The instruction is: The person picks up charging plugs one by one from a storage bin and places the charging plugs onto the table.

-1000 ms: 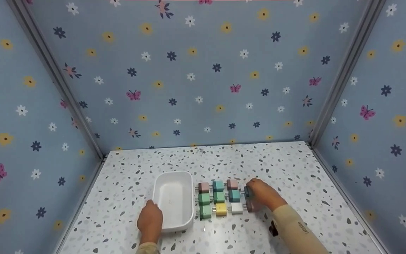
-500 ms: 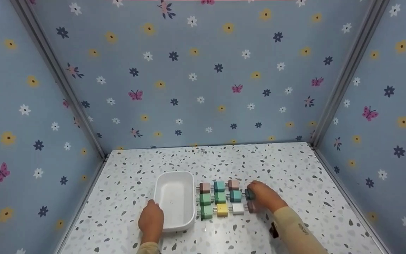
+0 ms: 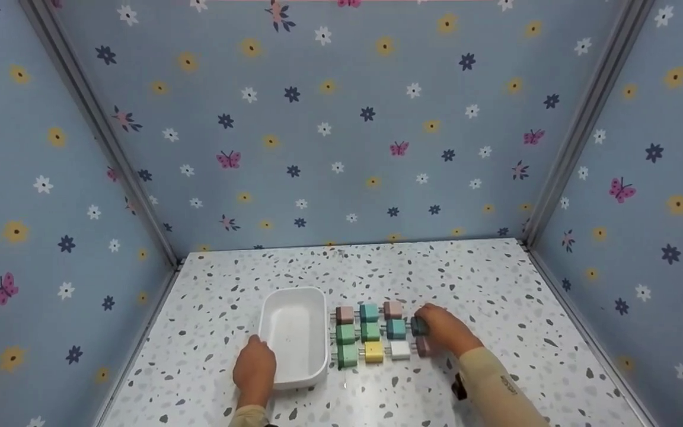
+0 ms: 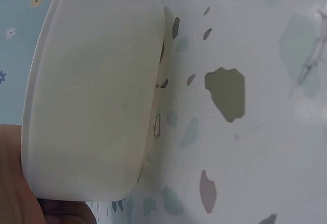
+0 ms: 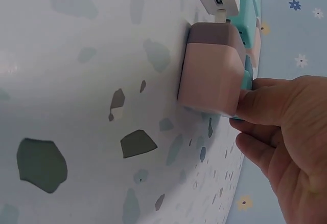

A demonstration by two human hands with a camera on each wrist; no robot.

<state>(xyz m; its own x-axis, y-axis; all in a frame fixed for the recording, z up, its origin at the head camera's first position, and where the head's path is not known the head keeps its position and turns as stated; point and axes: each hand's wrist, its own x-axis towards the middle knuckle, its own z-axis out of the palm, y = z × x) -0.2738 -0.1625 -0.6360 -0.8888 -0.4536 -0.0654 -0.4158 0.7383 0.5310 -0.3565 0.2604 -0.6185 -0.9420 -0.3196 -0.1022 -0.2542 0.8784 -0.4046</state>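
My left hand grips the near left side of a white plastic tub. In the left wrist view the tub's outer wall fills much of the frame, with part of the hand at its corner. My right hand pinches a dark teal plug charger at the right end of the middle row. Seen from the right wrist, a pink charger stands in front and hides most of the teal one. Thumb and fingers meet at the teal charger's edge.
Between tub and right hand, chargers lie in rows, prongs leftward: pink, turquoise, several green ones, yellow and white. A small dark object shows beside the right sleeve. Flowered panels enclose the speckled table.
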